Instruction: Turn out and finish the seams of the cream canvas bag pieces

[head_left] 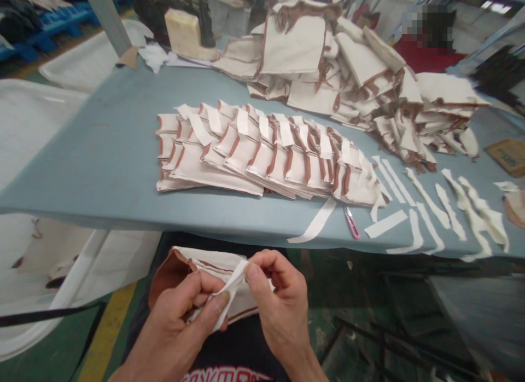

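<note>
A white fabric strip [234, 286] is pinched between my two hands. My left hand [188, 311] is closed on its lower part, thumb on top. My right hand [279, 300] grips the upper end between thumb and index finger. Beneath them, a cream fabric piece with brown edging [205, 257] rests on my lap, its brown end opening to the left. The left fingers partly hide this piece. On the table ahead lie overlapping rows of cream pieces with brown edges [241, 155], several with white strips on top.
Pink-handled snips [351, 223] lie near the front edge of the blue-green table [102, 168]. Loose white strips [385, 224] are spread to the right. A large heap of cream and brown pieces [293, 42] fills the back. White bins [82, 261] stand at left.
</note>
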`<state>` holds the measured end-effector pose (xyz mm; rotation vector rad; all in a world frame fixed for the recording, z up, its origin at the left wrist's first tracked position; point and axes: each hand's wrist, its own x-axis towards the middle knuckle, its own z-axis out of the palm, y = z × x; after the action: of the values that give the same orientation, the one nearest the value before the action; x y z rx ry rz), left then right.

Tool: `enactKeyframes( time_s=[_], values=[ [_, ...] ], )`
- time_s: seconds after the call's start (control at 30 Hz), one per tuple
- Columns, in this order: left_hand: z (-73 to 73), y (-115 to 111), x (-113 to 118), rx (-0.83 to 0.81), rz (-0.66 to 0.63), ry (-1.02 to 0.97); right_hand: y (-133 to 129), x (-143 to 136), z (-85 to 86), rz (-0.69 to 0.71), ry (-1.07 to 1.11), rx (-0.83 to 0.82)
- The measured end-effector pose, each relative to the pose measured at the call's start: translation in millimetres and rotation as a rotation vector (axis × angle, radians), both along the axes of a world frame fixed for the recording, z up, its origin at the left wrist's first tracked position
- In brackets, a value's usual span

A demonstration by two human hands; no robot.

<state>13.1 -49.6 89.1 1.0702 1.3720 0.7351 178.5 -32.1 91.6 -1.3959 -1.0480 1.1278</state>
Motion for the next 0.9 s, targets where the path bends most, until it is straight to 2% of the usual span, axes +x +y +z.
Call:
enactKeyframes(
  time_s=[0.1,0.2,0.27,0.4,0.47,0.57,0.63,0.77,0.9],
  values=[
    [7.8,-0.3,2.2,-0.045,0.031,-0.035,5.6,5.5,-1.2,-0.094,0.011,-0.004],
    [8.2,-0.6,-0.2,-0.059,0.073,-0.082,9.2,10.6,-5.6,-0.156,0.007,0.014],
    [3.0,-0.5,-4.4,-0.063,0.08,-0.097,6.8,10.7,-11.0,-0.104,-0.016,0.005],
    [-12.2,-0.4,-10.0,-0.026,0.01,-0.124,-7.5,-0.4,-21.4,0.137,-0.007,-0.077],
    [-16.9,0.0,-9.4,0.037,-0.011,-0.11,-12.3,-8.5,-22.5,0.168,0.027,-0.081],
    [-17.1,3.4,-9.2,0.113,-0.058,-0.073,-9.9,-15.2,-16.9,0.124,0.035,-0.055],
    [-15.6,7.7,-12.8,0.086,-0.128,-0.079,-3.5,-13.8,-10.2,0.08,0.012,-0.021],
    [-23.3,14.6,-24.4,-0.032,-0.262,-0.239,12.0,-3.1,1.0,-0.086,-0.028,0.056],
    [-37.0,14.2,-26.1,-0.294,-0.238,-0.508,25.1,9.5,-1.6,-0.19,-0.035,0.044]
  ],
)
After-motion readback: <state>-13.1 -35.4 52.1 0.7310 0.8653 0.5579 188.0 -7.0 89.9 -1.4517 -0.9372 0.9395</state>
